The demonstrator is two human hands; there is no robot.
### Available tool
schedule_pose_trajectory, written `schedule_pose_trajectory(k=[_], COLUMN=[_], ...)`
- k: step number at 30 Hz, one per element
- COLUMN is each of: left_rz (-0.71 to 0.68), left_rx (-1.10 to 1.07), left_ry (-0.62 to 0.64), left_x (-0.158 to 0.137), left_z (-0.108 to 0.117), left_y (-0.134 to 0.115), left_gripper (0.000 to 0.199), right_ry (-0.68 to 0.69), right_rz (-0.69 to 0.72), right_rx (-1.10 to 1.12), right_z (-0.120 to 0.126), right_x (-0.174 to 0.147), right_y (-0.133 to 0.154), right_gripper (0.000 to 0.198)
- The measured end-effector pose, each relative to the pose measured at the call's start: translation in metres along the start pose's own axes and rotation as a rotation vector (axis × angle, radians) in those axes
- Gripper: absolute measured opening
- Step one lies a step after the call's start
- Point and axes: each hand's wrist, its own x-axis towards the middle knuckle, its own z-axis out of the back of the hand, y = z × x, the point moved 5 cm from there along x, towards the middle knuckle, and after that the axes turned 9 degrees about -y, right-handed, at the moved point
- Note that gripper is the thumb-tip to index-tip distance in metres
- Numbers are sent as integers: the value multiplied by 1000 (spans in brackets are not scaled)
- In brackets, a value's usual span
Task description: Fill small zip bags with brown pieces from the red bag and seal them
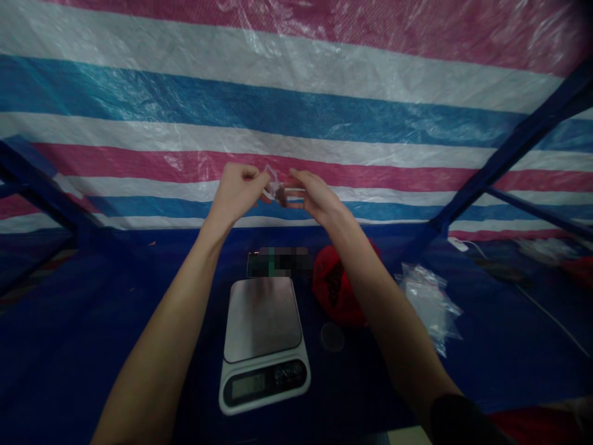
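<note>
I have both hands raised above the kitchen scale (262, 341): left hand (237, 193) and right hand (311, 196) each pinch a top edge of a small clear plastic bag (277, 189) with something dark inside; it looks light, limp and slippery, best held by its rim

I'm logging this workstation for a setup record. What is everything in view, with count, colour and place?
small clear bag: one, transparent with dark contents, pinched between both hands
kitchen scale: one, white with steel platform, centre of table
red bag: one, red, right of the scale, behind the right forearm
round lid: one, clear, in front of the red bag
clear bags: a pile, transparent, further right
tarp: one, pink, white and blue stripes, backdrop
table cover: one, dark blue
left hand: raised, pinching
right hand: raised, pinching
</note>
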Motion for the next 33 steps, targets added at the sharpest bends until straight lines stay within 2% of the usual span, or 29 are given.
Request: schedule_pose_trajectory(k=[3,6,10,13,16,18,20,23,26,30,33], left_rz=[79,126,118,43,-4,4,16,18,19,53,53], left_rx=[-167,-262,-313,-328,-360,-360,-289,-32,252,543,738], left_ry=[-60,-99,-88,-44,-82,-109,-98,-75,-243,-351,-291], left_x=[1,1,-3,-10,-21,-33,-50,-79,-106,-125,-126], left_z=[6,11,20,28,42,51,56,64,84,100,101], left_y=[-2,-7,-24,-50,-74,-78,-66,-21,34,84,99], left_gripper=[27,29,25,26,27,27,28,34,29,29,31], right_ry=[197,304,279,240,206,167,105,57,33,-29,-77], right_rz=[-286,-393,-300,-185,-56,11,35,-12,-74,-118,-113], right_rx=[166,296,401,407,377,316,179,-15,-135,-283,-371], right_z=[-12,-23,-25,-15,9,36,68,116,155,195,212], right_x=[-5,-12,-17,-20,-24,-29,-38,-60,-88,-118,-131], right_y=[-16,-15,5,23,42,52,56,51,40,28,27], right_gripper=[32,30,14,12,20,24,26,26,31,38,41])
